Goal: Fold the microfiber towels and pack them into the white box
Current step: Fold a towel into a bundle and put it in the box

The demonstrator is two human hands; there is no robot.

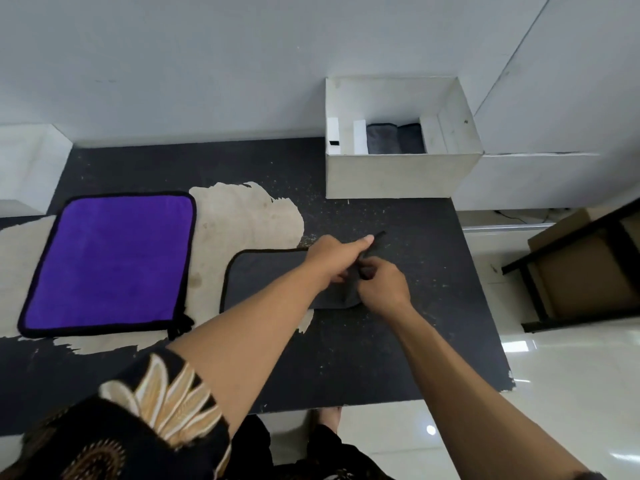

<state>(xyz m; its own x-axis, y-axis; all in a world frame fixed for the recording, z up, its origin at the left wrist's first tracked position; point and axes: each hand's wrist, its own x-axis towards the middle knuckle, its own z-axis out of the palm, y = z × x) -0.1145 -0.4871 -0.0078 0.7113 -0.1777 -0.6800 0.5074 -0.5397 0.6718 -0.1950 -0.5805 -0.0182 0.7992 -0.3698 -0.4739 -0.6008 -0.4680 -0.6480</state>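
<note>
- A dark grey microfiber towel (270, 275) is pinched at its right edge by left hand (332, 261) and right hand (382, 287), likely for folding.
- The open white cardboard box (398, 174) is kept nearby for packing.

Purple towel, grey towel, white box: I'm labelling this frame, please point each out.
purple towel (107, 265), head view, middle of its flat face.
grey towel (256, 268), head view, flat part near its left edge.
white box (398, 174), head view, front wall.
</note>
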